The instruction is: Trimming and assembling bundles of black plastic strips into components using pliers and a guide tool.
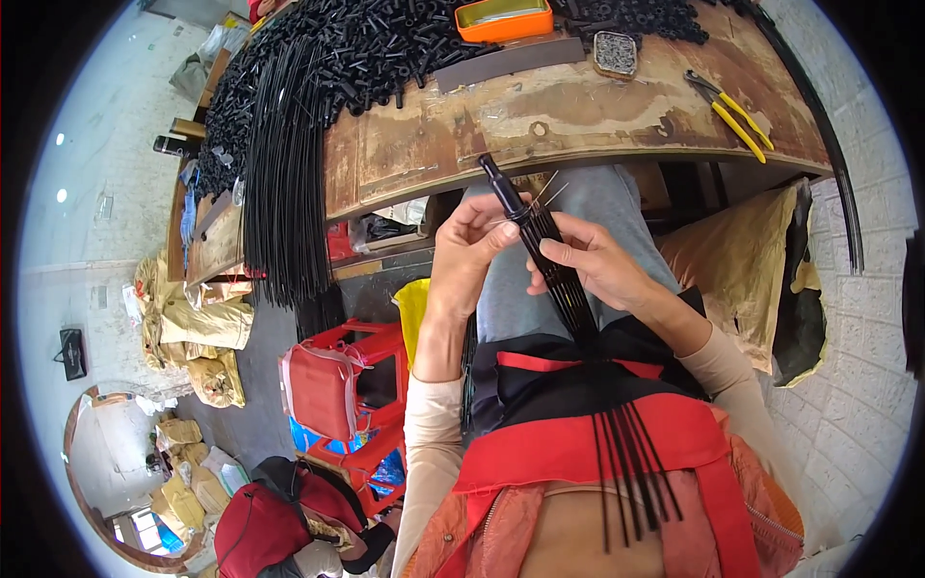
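Over my lap is a bundle of thin black rods [568, 294], like umbrella ribs, tilted with its lower ends running down to my apron. A black tubular plastic piece [501, 185] with a ringed collar sits at its upper end. My left hand [458, 255] is closed in a pinch at the collar, thumb and forefinger on a thin wire. My right hand [602, 270] is closed round the rods just below, thumb on top. Several thin wire ends [549, 193] stick out beside the collar. The fingers behind the bundle are partly hidden.
Ahead, the worn wooden workbench [414, 144] carries a pile of black plastic tubes [366, 58], an orange tray [504, 19], a small box of metal bits [615, 54] and yellow-handled pliers [732, 116]. Long black rods [284, 183] overhang its left edge. A red stool [323, 400] stands left.
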The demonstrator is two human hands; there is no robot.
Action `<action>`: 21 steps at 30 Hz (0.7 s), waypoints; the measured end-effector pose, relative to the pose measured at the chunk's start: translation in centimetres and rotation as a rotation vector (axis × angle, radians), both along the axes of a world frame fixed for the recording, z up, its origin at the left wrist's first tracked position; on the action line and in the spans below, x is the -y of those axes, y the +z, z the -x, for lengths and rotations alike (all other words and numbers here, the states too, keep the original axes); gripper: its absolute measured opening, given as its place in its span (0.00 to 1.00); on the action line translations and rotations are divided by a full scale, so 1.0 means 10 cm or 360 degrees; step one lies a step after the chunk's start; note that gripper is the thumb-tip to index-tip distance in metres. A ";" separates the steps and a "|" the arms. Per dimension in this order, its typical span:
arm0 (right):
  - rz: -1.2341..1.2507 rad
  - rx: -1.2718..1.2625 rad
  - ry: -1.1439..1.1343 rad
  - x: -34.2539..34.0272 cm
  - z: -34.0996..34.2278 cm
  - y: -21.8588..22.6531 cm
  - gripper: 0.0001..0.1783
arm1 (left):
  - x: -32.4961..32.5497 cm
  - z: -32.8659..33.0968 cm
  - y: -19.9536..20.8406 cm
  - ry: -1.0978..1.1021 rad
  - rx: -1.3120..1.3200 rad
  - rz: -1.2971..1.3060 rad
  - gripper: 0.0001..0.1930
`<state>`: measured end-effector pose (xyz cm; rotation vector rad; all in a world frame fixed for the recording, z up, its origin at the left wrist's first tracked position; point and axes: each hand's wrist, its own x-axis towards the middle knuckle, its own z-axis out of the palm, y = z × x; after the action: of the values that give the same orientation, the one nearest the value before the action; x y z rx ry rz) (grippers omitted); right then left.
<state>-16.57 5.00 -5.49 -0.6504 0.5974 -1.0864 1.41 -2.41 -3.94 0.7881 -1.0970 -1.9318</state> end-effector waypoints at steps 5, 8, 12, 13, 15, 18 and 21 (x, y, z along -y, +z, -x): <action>0.0315 -0.0195 -0.0060 0.07 -0.01 0.11 0.14 | -0.14 -0.01 0.20 0.0181 0.0201 0.0310 0.17; 0.0451 -0.0125 -0.0118 0.10 -0.09 0.12 0.15 | -0.11 -0.07 0.20 0.0157 -0.0049 0.0486 0.16; 0.0463 -0.0128 -0.0285 0.11 -0.16 0.10 0.16 | -0.15 -0.05 0.31 0.0115 -0.0083 0.0172 0.21; 0.0458 -0.0106 -0.0308 0.12 -0.16 0.07 0.16 | -0.10 -0.08 0.25 0.0107 -0.0146 0.0084 0.24; 0.0573 -0.0191 -0.0377 0.17 -0.15 0.01 0.13 | -0.06 -0.14 0.14 0.0105 -0.0215 0.0063 0.25; 0.0473 -0.0029 -0.0312 0.17 -0.15 0.10 0.10 | -0.05 -0.12 0.13 0.0146 -0.0172 0.0096 0.25; 0.0492 -0.0074 -0.0310 0.20 -0.12 0.01 0.08 | -0.01 -0.09 0.14 0.0129 -0.0129 0.0083 0.24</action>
<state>-15.34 2.96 -5.34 -0.9007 0.5450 -1.3646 2.33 -2.27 -2.57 0.7090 -1.0465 -1.8438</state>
